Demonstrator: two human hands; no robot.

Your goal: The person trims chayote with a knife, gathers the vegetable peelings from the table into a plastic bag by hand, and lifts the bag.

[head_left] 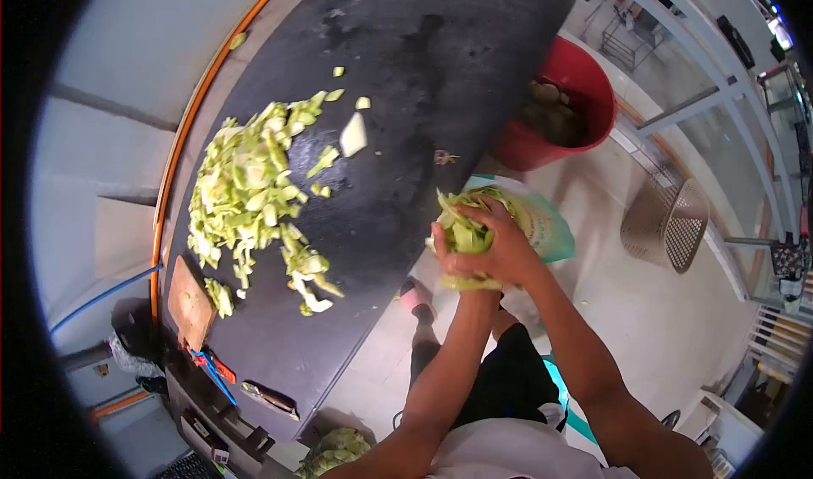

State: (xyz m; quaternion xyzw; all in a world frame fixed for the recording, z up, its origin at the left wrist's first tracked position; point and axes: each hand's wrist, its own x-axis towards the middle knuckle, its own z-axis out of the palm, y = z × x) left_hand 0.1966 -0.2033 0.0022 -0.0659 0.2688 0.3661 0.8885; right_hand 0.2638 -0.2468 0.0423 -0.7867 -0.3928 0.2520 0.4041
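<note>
Stretching before me is a long, dark tabletop (474,47). A red bucket (584,64) stands past its right edge, and a loose heap of chopped pale-green vegetable (246,178) covers part of the left side. A turquoise plastic bag (555,229) shows just beyond my hands; a wooden cutting board (190,305) lies near the heap. Off the table's edge, my hands are together around a handful of cut vegetable (466,235). My right hand (501,243) curls over it; my left hand (483,296) is mostly hidden, so I cannot tell how its fingers close. The handful looks light, crisp and probably damp, its loose strips apt to slip out; cupping below and pressing gently above should suit. Smallest are stray cubes (339,71) above the heap.
</note>
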